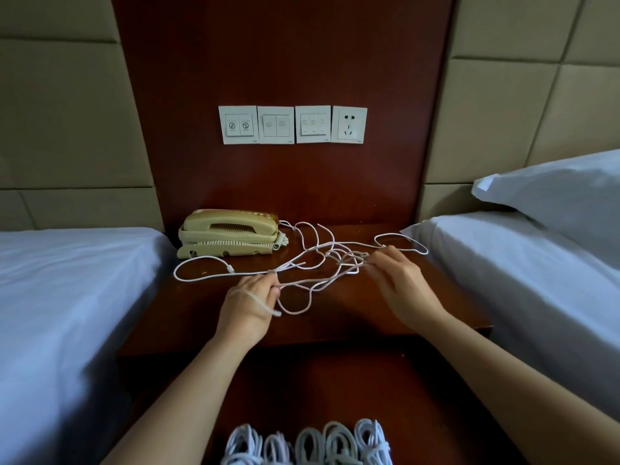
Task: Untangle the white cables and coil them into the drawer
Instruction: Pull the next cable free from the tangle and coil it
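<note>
A tangle of thin white cables (322, 263) sprawls over the dark wooden nightstand (188, 310), with loops reaching left and right. My left hand (250, 305) pinches a strand near the tangle's left side, and one cable end lies across its back. My right hand (401, 283) pinches the knot at the tangle's right side. Several coiled white cables (308, 444) lie in the open drawer (335, 387) at the bottom of the view.
A beige corded telephone (231, 234) sits at the nightstand's back left. Beds with white sheets (67, 297) flank both sides, and a pillow (553, 193) lies on the right one. Wall switches and a socket (292, 125) are mounted above.
</note>
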The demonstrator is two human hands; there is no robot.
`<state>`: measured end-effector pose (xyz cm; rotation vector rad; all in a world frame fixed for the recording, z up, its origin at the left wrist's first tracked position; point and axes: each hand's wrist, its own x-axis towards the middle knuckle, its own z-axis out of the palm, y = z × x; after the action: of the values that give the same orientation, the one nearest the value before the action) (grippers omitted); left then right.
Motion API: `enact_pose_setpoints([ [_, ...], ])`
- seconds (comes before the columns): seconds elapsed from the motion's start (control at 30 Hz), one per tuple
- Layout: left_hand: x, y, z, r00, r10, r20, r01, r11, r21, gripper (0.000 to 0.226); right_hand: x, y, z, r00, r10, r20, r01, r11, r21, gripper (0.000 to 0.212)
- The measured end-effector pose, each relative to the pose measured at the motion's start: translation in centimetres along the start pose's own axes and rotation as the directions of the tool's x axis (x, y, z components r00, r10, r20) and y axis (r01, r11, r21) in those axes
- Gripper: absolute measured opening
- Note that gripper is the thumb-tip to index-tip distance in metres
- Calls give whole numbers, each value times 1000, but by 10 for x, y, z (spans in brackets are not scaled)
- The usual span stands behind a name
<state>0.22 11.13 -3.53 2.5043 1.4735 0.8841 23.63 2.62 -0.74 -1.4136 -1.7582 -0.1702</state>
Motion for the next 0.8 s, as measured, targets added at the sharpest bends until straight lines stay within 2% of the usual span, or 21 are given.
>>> enact_pose_setpoints([
  [0.17, -5, 5, -19, 998, -43, -35, 41, 998, -43, 6, -3, -11, -11, 998, -24, -63, 23, 1000, -18, 15],
  [0.3, -8, -3, -28, 986, -167, 15, 165, 944, -286, 17, -4, -11, -19, 990, 32, -134, -41, 997, -60, 15],
  [0.5, -11, -14, -39, 986, -161, 53, 168, 966, -198, 30, -14, 11, -23, 984, 139, -113, -151, 983, -106, 14],
  [0.67, -11, -23, -44, 985, -174, 18, 173, 956, -236, 29, -16, 22, -18, 973, 226, -54, -232, 963, -135, 15],
  [0.8, -8, -24, -46, 983, -184, -20, 171, 943, -286, 31, -13, 23, -15, 962, 272, 7, -263, 935, -237, 20],
])
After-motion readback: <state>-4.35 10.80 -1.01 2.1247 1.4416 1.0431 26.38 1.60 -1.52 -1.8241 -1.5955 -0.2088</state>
